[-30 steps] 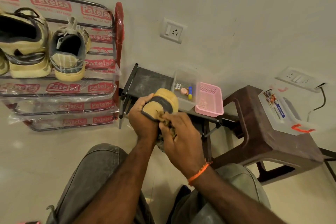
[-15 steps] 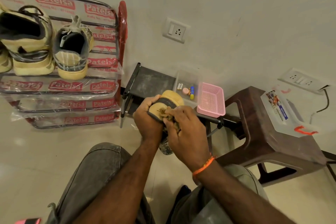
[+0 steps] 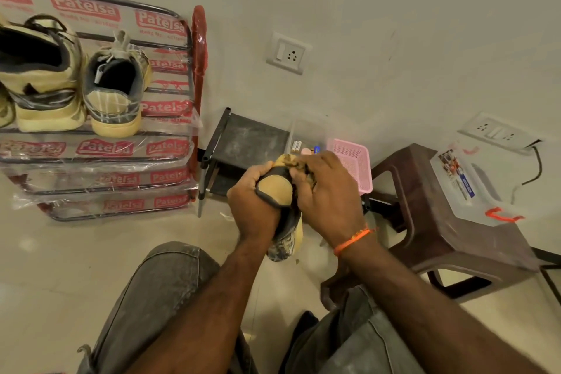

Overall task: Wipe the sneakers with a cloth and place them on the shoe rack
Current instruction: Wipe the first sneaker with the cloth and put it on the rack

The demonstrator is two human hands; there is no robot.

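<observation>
Since a moment ago, the right hand (image 3: 326, 191) has slid its bunched cloth (image 3: 299, 164) toward the sneaker (image 3: 274, 191) toe. Left hand (image 3: 252, 200) grips the sneaker above the floor; wiping continues, the shoe rack (image 3: 194, 76) placement pending.

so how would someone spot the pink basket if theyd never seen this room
Find the brown plastic stool by the wall on the right. Just left of it stands a low dark stand, and the pink basket sits at its right end. It is the only pink, mesh-walled thing there, beside a clear box.
</observation>
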